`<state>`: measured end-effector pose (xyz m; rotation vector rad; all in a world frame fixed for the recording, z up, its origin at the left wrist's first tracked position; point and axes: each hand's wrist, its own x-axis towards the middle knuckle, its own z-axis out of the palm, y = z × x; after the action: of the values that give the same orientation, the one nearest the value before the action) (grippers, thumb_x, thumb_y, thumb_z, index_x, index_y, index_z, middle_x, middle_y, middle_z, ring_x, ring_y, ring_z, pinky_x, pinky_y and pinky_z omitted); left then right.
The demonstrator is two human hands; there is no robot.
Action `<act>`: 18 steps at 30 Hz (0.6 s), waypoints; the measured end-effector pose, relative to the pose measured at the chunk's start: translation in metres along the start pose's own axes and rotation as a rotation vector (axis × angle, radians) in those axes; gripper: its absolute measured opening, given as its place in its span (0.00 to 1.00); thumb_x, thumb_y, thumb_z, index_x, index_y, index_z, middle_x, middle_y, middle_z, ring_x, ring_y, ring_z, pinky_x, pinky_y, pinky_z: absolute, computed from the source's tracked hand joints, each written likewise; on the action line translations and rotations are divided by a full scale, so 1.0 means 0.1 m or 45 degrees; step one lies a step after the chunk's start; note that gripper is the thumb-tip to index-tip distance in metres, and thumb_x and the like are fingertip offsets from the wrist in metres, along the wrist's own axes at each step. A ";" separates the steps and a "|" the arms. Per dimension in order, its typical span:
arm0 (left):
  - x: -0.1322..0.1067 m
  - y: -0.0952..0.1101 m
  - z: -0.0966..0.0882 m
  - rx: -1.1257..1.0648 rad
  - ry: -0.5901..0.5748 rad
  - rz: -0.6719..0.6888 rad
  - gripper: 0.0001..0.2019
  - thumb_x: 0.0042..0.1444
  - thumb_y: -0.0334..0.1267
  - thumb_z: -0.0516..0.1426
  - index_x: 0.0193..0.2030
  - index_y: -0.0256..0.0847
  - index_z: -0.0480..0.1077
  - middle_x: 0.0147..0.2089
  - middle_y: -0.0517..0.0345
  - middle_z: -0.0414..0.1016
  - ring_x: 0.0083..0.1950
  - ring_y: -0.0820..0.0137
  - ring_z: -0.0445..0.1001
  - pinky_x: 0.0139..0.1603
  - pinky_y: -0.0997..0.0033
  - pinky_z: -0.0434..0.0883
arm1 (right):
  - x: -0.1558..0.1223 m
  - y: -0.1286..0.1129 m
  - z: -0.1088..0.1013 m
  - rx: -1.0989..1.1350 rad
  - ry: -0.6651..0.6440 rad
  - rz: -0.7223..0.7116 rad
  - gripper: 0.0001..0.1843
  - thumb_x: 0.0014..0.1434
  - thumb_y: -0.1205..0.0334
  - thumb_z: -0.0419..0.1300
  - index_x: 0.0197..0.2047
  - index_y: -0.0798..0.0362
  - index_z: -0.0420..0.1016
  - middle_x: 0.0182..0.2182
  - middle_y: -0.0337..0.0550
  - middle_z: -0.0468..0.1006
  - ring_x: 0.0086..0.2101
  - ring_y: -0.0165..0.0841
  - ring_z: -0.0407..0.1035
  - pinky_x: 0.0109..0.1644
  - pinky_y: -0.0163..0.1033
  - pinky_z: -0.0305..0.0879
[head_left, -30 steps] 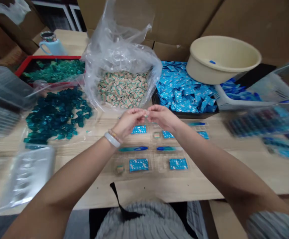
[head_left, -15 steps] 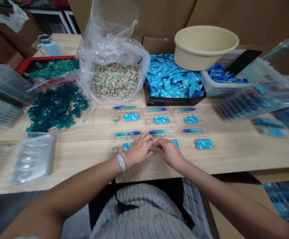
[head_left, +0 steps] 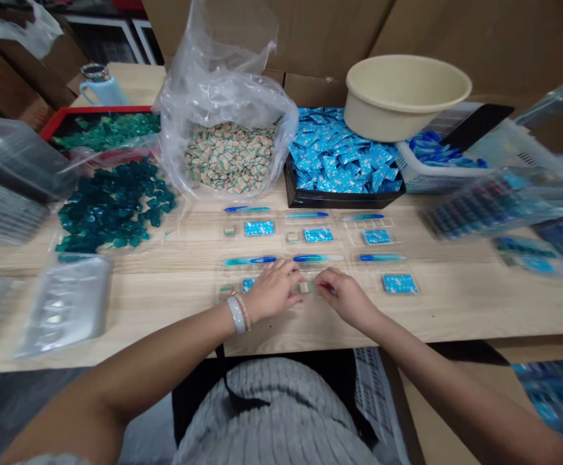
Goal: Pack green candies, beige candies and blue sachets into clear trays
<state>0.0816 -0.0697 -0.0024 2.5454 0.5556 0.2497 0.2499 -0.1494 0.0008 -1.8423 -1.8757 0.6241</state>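
Clear plastic trays lie in two rows on the table, with blue pens (head_left: 310, 258) and flat blue printed packets (head_left: 400, 283) in them. In the front middle tray sits a small striped block (head_left: 304, 287), between my two hands. Beside its left edge my left hand (head_left: 272, 289) rests over the trays, fingers bent and thumb apart, partly covering a packet. My right hand (head_left: 346, 296) is just right of the block, fingertips curled together above the tray. A bit of blue shows under them; whatever they may hold is hidden.
Behind the trays stand a plastic bag (head_left: 165, 139) of striped blocks, a black box (head_left: 344, 199) of blue packets and a cream basin (head_left: 407, 97). Teal pieces (head_left: 111, 200) lie at left near a clear stack (head_left: 70, 303). A white basket (head_left: 436, 177) is at right.
My right hand has moved right, away from my left hand. The striped block between them has come into sight. My left hand has stayed nearly in place.
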 end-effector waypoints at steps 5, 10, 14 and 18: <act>0.03 0.00 0.01 0.015 -0.056 0.047 0.10 0.49 0.41 0.56 0.37 0.40 0.68 0.44 0.52 0.63 0.49 0.63 0.59 0.48 0.61 0.57 | 0.08 -0.02 0.08 -0.098 -0.105 -0.072 0.09 0.50 0.73 0.53 0.22 0.54 0.67 0.23 0.39 0.67 0.27 0.31 0.64 0.31 0.35 0.60; 0.06 0.01 0.07 -0.026 -0.052 0.042 0.08 0.49 0.40 0.56 0.35 0.40 0.68 0.43 0.52 0.63 0.49 0.62 0.59 0.49 0.60 0.57 | 0.18 0.01 0.10 -0.040 -0.235 -0.149 0.12 0.50 0.74 0.51 0.19 0.53 0.66 0.21 0.38 0.68 0.25 0.30 0.64 0.30 0.34 0.60; 0.02 0.05 0.05 -0.173 -0.002 0.040 0.08 0.47 0.37 0.57 0.35 0.40 0.69 0.42 0.51 0.65 0.48 0.60 0.60 0.48 0.61 0.58 | 0.18 0.03 0.05 -0.031 -0.247 -0.181 0.11 0.50 0.73 0.52 0.19 0.53 0.65 0.22 0.40 0.69 0.25 0.31 0.64 0.29 0.36 0.60; 0.10 -0.23 -0.31 -0.400 0.236 -0.020 0.11 0.47 0.41 0.58 0.37 0.40 0.68 0.41 0.52 0.67 0.47 0.63 0.62 0.49 0.64 0.58 | 0.48 -0.07 -0.23 0.053 -0.098 -0.187 0.09 0.50 0.70 0.52 0.22 0.51 0.67 0.21 0.39 0.70 0.24 0.30 0.64 0.27 0.36 0.61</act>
<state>0.0741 -0.0330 0.0126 2.2262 0.5569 0.5287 0.2574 -0.1015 0.0228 -1.6583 -2.0099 0.6861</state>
